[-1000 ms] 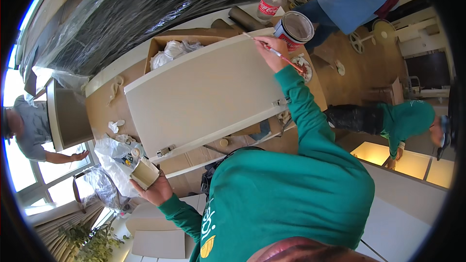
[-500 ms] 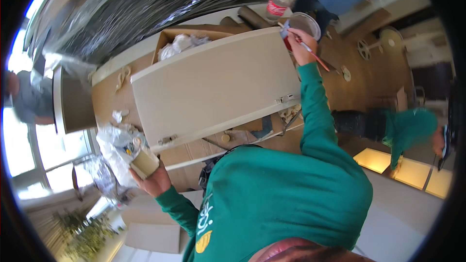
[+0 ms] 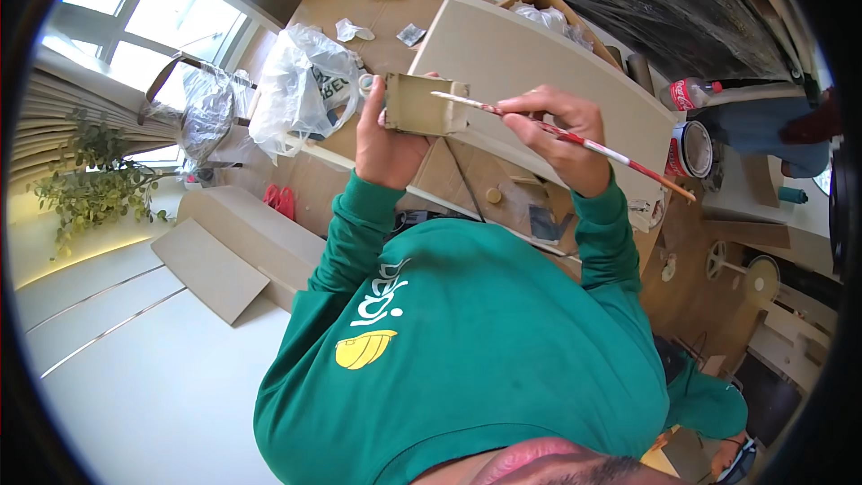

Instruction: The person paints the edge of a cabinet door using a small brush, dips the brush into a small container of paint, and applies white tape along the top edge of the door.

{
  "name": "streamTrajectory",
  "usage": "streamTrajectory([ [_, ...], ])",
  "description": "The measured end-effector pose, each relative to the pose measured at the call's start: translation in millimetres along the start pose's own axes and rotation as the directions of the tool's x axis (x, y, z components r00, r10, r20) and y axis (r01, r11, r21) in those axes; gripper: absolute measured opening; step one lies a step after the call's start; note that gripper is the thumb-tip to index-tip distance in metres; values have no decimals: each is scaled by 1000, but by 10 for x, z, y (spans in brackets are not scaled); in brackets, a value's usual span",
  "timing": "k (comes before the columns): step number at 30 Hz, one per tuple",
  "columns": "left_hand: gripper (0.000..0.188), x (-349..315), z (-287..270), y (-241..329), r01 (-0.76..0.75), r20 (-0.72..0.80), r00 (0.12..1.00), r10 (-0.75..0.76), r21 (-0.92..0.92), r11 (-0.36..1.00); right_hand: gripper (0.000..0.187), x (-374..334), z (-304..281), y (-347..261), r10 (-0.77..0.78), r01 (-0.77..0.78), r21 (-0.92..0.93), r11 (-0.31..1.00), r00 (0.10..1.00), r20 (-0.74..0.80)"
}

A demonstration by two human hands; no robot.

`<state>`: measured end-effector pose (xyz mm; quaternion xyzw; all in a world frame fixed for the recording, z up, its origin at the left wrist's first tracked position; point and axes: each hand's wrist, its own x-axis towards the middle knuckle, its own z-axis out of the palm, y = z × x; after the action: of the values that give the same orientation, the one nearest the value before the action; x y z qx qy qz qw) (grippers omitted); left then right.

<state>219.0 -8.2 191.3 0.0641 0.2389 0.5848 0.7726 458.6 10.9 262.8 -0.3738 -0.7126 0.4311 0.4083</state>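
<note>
My left hand (image 3: 386, 154) cups a small open box-shaped container (image 3: 413, 106), beige inside, holding it up in front of my chest. In my right hand (image 3: 567, 133) is a thin paintbrush (image 3: 624, 160) with a red and white handle, pinched between the fingers. Its pale, coated tip lies over the container's opening; whether it touches the inside I cannot tell. Behind both hands a large beige panel (image 3: 512, 63) with metal hinges lies on the cardboard-covered work surface (image 3: 377, 4). My right hand hides part of this panel's near edge.
A white plastic bag (image 3: 301, 85) sits left of the panel, near a plastic-wrapped chair (image 3: 205, 112). Beyond the panel is a cardboard box (image 3: 593, 40). A soda bottle (image 3: 690, 93) and a paint bucket (image 3: 694, 149) stand right. A co-worker in green (image 3: 705, 402) is lower right.
My right hand has brought the brush from the panel's far right corner over to the container. My left hand has raised the container toward it. The whole view has turned left.
</note>
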Motion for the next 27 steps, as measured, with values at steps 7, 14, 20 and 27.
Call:
streamTrajectory([
  [7,55,-300,-292,508,48,29,998,-49,52,997,13,210,832,-218,87,-85,-112,990,996,9],
  [14,60,-478,-697,1140,93,83,992,-96,40,995,18,283,1313,-512,116,-113,-144,983,993,8],
  [20,56,-463,-817,1364,147,70,987,-147,-1,989,19,193,1523,-672,161,-169,-171,971,985,-63],
  [27,61,-305,-760,1374,164,123,980,-159,-32,986,18,121,1241,-675,121,-148,-147,978,977,-175],
])
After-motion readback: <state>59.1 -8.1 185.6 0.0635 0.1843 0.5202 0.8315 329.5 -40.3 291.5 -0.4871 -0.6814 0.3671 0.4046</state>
